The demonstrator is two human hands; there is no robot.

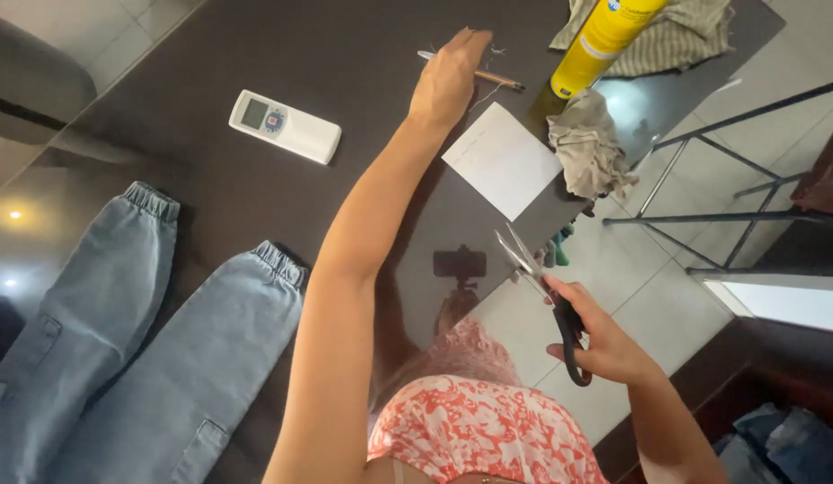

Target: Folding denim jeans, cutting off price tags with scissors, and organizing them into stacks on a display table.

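Scissors (546, 296) gripped in right hand (605, 345) — left hand (448, 76) touching pencil (488, 78), beside yellow can (600, 40).

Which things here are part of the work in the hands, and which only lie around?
In use:
- scissors, held in the right hand
- pencil, under the left hand
- white paper, between the two hands

Lying about:
- remote
- yellow can
- grey rag
- striped cloth
- jeans
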